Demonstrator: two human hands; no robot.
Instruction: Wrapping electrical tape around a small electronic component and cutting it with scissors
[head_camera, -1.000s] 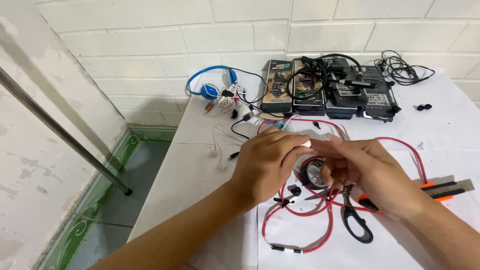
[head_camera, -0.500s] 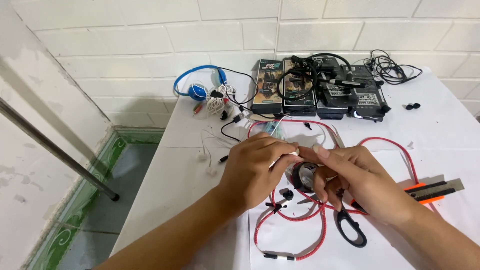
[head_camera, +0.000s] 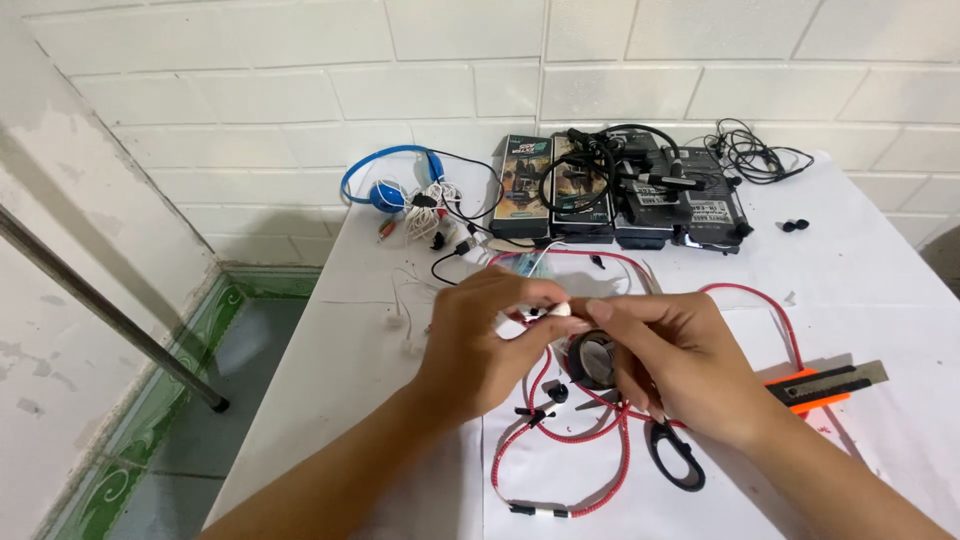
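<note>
Your view has dipped slightly; the hands stay put. Your left hand (head_camera: 480, 345) and right hand (head_camera: 672, 362) both pinch a small white earbud piece (head_camera: 562, 310) at the fingertips. It looks light and fragile, so grip its body, not the red cable (head_camera: 560, 440).

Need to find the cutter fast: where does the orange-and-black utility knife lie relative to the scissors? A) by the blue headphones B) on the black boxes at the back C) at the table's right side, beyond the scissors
C: the utility knife lies right of the black-handled scissors, near the right hand.
</note>
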